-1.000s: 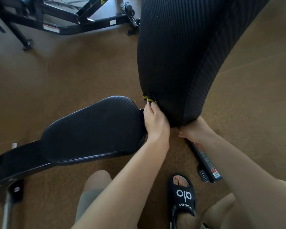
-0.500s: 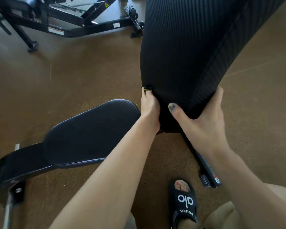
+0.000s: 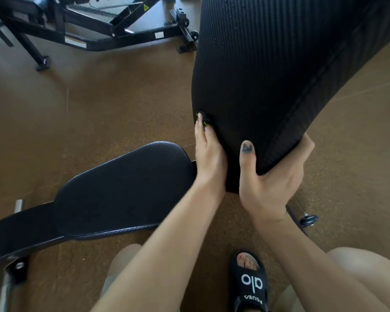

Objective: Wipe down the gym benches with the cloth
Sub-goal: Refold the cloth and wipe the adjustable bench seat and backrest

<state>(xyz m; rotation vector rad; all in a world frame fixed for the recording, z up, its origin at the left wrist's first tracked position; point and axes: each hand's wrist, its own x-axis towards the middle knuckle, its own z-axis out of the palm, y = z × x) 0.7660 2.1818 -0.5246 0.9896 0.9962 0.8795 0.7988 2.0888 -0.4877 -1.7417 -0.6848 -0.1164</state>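
The bench's black ribbed backrest pad (image 3: pixel 268 75) stands steeply tilted, filling the upper right, with small droplets near its top. Its black seat pad (image 3: pixel 122 188) lies flat to the lower left. My right hand (image 3: pixel 273 183) wraps the backrest's lower end, thumb on the front face and fingers behind. Along the backrest's left edge lies my left hand (image 3: pixel 208 154), its fingertips closed on a small black-and-yellow tab (image 3: pixel 204 119) there. No cloth is in view.
A second bench's black steel frame (image 3: pixel 95 30) stands on the brown floor at the top left. My foot in a black sandal (image 3: pixel 250 282) is below the hands. A small black wheel (image 3: pixel 309 219) of the bench base sits right of my wrist.
My right hand came from under the backrest's end and now grips around it with the thumb on the front. My left hand stayed on the tab and moved slightly up with the pad.
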